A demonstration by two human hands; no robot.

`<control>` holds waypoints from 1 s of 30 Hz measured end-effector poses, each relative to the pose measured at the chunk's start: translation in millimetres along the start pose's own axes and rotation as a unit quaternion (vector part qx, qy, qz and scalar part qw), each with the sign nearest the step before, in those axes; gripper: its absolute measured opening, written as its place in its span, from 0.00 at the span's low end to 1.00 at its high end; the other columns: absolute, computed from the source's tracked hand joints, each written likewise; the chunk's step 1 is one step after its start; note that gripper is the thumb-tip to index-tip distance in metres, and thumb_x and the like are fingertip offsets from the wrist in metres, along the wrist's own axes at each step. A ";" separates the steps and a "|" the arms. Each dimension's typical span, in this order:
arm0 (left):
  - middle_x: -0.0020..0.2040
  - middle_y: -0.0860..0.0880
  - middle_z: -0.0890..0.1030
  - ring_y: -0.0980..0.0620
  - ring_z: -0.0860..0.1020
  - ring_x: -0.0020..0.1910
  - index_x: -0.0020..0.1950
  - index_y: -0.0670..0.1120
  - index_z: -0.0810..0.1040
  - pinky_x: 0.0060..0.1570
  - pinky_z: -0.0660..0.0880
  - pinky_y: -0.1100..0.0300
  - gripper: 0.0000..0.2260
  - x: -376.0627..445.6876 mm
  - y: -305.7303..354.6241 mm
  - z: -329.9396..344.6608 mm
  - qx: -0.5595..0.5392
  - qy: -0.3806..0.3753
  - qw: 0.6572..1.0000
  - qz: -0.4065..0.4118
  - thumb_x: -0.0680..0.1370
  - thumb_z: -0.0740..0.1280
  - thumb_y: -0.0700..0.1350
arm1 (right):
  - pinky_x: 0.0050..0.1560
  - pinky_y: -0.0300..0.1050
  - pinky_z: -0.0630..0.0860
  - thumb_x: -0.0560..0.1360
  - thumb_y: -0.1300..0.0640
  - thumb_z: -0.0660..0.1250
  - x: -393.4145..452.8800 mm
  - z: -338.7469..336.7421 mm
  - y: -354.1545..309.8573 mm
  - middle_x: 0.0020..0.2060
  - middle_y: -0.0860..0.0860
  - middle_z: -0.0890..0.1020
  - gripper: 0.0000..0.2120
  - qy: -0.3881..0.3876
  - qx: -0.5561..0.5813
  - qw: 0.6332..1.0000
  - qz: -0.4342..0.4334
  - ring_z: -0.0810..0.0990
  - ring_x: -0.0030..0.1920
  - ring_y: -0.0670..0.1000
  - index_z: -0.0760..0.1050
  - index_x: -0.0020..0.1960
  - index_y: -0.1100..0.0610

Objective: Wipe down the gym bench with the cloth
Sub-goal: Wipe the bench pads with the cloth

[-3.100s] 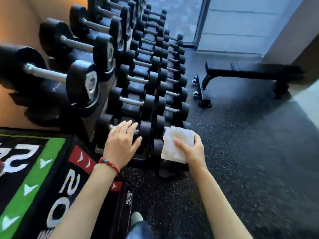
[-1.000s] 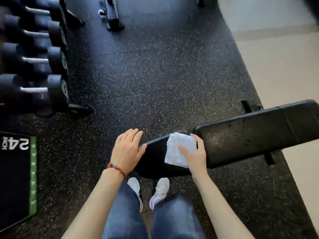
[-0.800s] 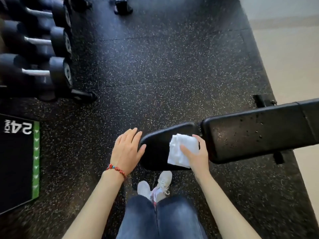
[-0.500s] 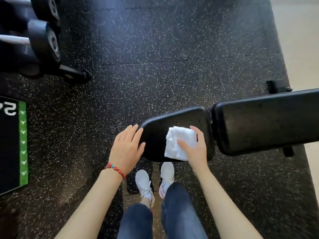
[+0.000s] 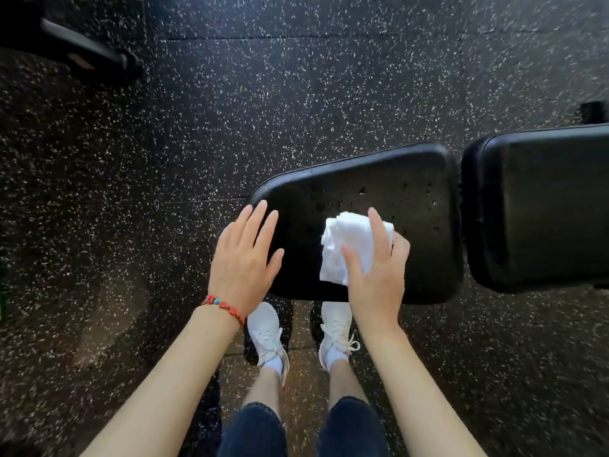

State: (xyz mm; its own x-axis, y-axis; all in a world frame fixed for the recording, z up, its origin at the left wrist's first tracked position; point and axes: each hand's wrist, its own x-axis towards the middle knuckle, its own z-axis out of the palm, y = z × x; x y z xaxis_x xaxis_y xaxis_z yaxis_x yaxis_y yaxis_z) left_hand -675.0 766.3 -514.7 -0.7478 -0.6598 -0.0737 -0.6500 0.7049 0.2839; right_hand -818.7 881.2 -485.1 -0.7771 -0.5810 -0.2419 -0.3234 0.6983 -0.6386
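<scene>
- Head view, looking straight down: black padded gym bench seat pad (image 5: 379, 199) sits mid-frame, narrow rounded end toward the left; dark droplet-like spots show on its top surface.
- Second black padded bench section (image 5: 540, 209) lies just to the right of the seat pad, a thin gap between them; it runs off the right edge.
- Crumpled white cloth (image 5: 346, 245) lies on the seat pad, near its front edge, right of centre.
- Right hand (image 5: 379, 268) grasps the cloth: index finger stretched over the top of it, thumb on its left side, other fingers curled around the right side. Cloth pressed against the pad.
- Left hand (image 5: 245, 258) released, fingers straight and together, thumb splayed; it overlaps the narrow left end of the seat pad. Contact vs. hover: cannot tell.
- Red beaded bracelet (image 5: 224, 306) with one blue bead on the left wrist.
- Two white lace-up sneakers (image 5: 268, 334) side by side on the floor, toes tucked under the front edge of the seat pad; dark blue cropped jeans (image 5: 253, 430) above the bare ankles.
- Black speckled rubber floor (image 5: 230, 94) all around, tile seams visible.
- Dark metal bar (image 5: 85, 51) at top left, blurred; cannot tell what it belongs to.
</scene>
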 end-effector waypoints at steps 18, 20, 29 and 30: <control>0.71 0.39 0.67 0.42 0.62 0.70 0.69 0.39 0.68 0.65 0.65 0.42 0.22 -3.2 -1.3 31.4 0.000 0.062 0.998 -0.012 0.78 0.58 0.47 | 0.46 0.53 0.73 0.76 0.45 0.60 41.6 51.2 0.7 0.55 0.64 0.69 0.24 0.110 -0.188 0.972 -0.085 0.69 0.50 0.60 0.66 0.67 0.56; 0.71 0.39 0.67 0.42 0.62 0.70 0.69 0.39 0.68 0.65 0.65 0.41 0.22 -4.0 -2.0 31.4 -0.005 0.062 0.998 -0.009 0.78 0.58 0.47 | 0.44 0.50 0.73 0.76 0.45 0.59 7.5 53.1 9.9 0.55 0.62 0.66 0.23 0.086 -0.196 0.971 -0.101 0.68 0.49 0.58 0.64 0.67 0.56; 0.71 0.39 0.67 0.41 0.62 0.71 0.69 0.38 0.68 0.66 0.63 0.41 0.22 -3.5 0.6 34.1 -0.003 0.078 0.997 -0.012 0.78 0.57 0.47 | 0.41 0.50 0.72 0.73 0.44 0.59 68.6 69.3 -31.7 0.50 0.62 0.73 0.24 0.098 -0.180 0.972 -0.119 0.72 0.46 0.61 0.73 0.63 0.56; 0.71 0.39 0.67 0.41 0.62 0.70 0.69 0.38 0.68 0.67 0.63 0.42 0.22 -3.5 1.3 33.7 -0.002 0.080 0.997 -0.014 0.78 0.57 0.47 | 0.40 0.49 0.72 0.73 0.43 0.59 73.2 70.2 -34.8 0.49 0.62 0.73 0.24 0.093 -0.176 0.972 -0.124 0.72 0.45 0.60 0.73 0.62 0.56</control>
State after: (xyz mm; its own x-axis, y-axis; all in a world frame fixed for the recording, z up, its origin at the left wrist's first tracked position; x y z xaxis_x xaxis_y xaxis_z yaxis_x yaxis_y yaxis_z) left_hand -677.8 778.3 -546.3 -0.6980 -0.7126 0.0714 -0.6694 0.6846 0.2884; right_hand -826.4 785.0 -531.9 -0.7259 -0.6864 0.0448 -0.6518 0.6655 -0.3638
